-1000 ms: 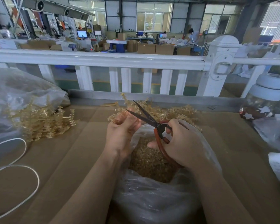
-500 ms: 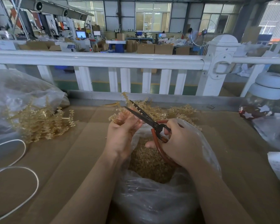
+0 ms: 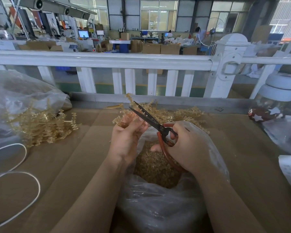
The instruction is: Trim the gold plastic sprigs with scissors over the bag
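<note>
My left hand (image 3: pixel 127 138) grips a gold plastic sprig (image 3: pixel 124 117) above the mouth of a clear plastic bag (image 3: pixel 158 204). My right hand (image 3: pixel 186 148) holds red-handled scissors (image 3: pixel 151 122), fingers through the loops. The dark blades stand slightly apart around the sprig's upper part. Small gold cut pieces (image 3: pixel 154 167) fill the bag below both hands. Just behind the bag lies a heap of gold sprigs (image 3: pixel 175 114).
A second heap of sprigs (image 3: pixel 40 125) spills from a large clear bag (image 3: pixel 18 98) at the left. White cord (image 3: pixel 15 165) loops at the near left. A jar with star stickers (image 3: pixel 267 113) stands at the right. White railing (image 3: pixel 107 61) borders the cardboard-covered table (image 3: pixel 74 157).
The scissors have shifted slightly up and left along the sprig, and the blades have narrowed. Both hands stay over the bag.
</note>
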